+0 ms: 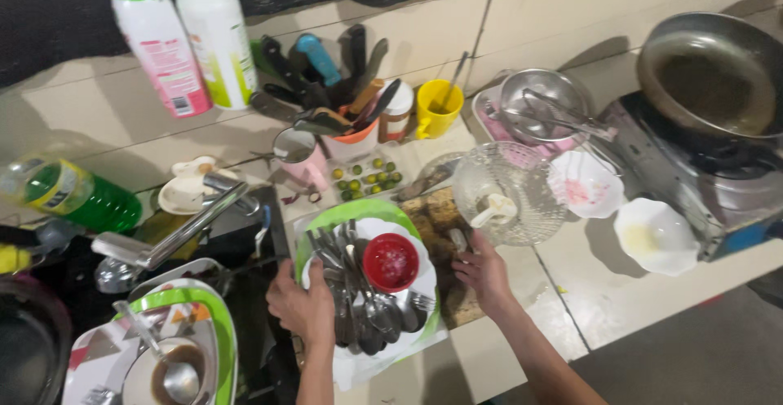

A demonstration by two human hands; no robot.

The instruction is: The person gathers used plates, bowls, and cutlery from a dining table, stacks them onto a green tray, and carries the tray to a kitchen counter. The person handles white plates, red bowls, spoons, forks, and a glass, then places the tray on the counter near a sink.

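My left hand (303, 305) grips the left rim of a green-edged white plate (352, 213) on the counter. On the plate lie several spoons and forks (351, 295) and a small red bowl (391, 261). My right hand (483, 273) rests on a worn wooden cutting board (436, 213) just right of the plate, fingers curled near a small handle; what it holds is unclear. A clear glass bowl (510, 193) with a white piece inside stands above that hand.
A sink with a tap (175, 238) and a second green-edged plate (208, 315) with a ladle lies left. Behind stand spray bottles (159, 42), a knife holder (347, 87), a yellow mug (439, 107), limes (367, 178). Two white bowls (656, 234), a steel colander (542, 107) and a stove pan (710, 79) sit right.
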